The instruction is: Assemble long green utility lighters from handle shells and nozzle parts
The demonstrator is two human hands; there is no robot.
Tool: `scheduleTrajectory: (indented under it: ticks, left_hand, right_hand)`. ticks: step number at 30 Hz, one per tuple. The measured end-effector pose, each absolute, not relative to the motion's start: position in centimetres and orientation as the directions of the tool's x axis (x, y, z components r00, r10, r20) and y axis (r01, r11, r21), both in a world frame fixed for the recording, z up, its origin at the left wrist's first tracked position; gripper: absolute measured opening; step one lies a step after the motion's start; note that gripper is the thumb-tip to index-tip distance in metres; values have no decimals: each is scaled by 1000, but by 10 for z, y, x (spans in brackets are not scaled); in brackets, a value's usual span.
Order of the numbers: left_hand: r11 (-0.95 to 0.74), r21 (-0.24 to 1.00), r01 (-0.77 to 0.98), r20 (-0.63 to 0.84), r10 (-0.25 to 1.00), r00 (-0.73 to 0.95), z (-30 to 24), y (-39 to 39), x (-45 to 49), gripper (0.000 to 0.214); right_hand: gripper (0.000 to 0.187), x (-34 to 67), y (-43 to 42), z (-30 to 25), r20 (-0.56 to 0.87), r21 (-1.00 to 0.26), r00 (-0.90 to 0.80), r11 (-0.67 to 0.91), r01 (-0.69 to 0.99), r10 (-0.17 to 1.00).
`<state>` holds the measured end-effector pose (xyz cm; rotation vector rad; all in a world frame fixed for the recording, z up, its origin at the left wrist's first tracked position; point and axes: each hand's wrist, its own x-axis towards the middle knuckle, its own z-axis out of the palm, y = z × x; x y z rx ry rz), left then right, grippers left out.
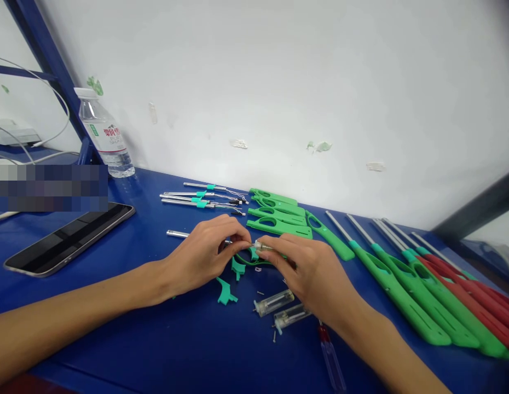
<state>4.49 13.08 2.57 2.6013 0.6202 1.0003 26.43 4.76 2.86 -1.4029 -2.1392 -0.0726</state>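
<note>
Clear plastic piece (pixel 261 246) clamped in our right hand (pixel 310 260), our left hand (pixel 207 250) pinched together beside it, and we'd best stay steady!

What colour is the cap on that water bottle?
White; the cap shows best in the head view.

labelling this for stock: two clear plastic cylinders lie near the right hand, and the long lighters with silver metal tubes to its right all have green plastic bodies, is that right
The long lighters are not all green: the head view shows red plastic bodies among them. Two clear plastic cylinders do lie near the right hand.
</note>
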Motion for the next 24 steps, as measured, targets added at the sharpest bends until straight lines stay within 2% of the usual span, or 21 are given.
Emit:
scheduleTrajectory:
  ticks: [4, 15, 24]
  left_hand:
    - [-858, 418, 298, 554, 501, 665, 27, 131, 47, 9]
    - [-890, 335, 310, 525, 450, 723, 24, 131, 44, 20]
    - [-865, 338, 371, 451, 495, 743, 20, 134, 45, 24]
  right_hand:
    - [22, 266, 48, 36, 460, -280, -235, 391, 877, 856]
    - [19, 278, 52, 43, 382, -199, -183, 274, 941, 906]
    - [16, 279, 53, 44, 332, -179, -112, 179, 967, 937]
